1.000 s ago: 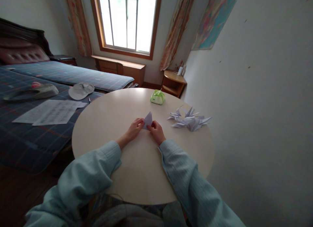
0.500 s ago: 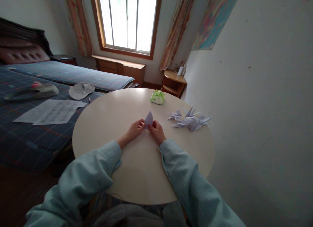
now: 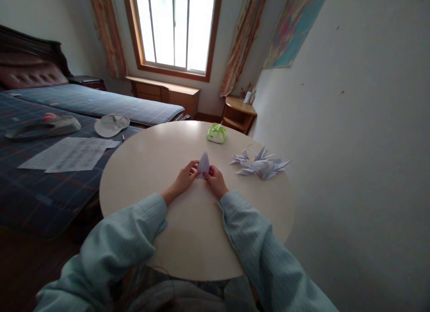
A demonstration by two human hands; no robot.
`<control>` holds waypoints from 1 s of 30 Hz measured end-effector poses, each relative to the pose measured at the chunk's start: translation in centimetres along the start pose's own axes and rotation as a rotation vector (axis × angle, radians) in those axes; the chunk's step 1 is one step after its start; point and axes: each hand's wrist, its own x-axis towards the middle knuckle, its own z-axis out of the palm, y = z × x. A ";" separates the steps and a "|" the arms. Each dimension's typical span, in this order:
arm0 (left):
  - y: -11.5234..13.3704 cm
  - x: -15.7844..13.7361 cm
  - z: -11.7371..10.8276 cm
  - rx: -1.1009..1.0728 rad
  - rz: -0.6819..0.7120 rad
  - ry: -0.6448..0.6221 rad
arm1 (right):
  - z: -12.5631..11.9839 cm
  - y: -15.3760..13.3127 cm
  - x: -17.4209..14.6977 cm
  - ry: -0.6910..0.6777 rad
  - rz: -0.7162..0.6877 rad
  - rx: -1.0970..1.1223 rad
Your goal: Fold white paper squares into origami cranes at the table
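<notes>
A small folded piece of white paper (image 3: pixel 203 163) stands upright between my two hands, its pointed end up, over the middle of the round table. My left hand (image 3: pixel 187 176) pinches its left lower edge with thumb and fingers. On the right side, my right hand (image 3: pixel 215 179) grips the same paper near its lower edge, thumb in front. The fingers behind the paper are partly hidden. To the right of my hands lies a group of several folded paper cranes (image 3: pixel 264 165), their wings and points overlapping.
The round cream table (image 3: pixel 134 168) lies under my forearms. Toward its far edge sits a green tissue packet (image 3: pixel 217 133). A bed (image 3: pixel 134 104) on the left holds printed sheets (image 3: pixel 79 154), a cap (image 3: pixel 112 125) and a bag-like item (image 3: pixel 63 125). A wall rises close on the right.
The folded paper has turned slightly between my fingers, showing a broader, smoother face. Both hands stay in nearly the same place.
</notes>
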 end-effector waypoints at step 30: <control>0.8 -0.1 -0.4 -0.108 -0.135 0.038 | 0.7 -0.9 -0.9 -0.238 0.016 0.085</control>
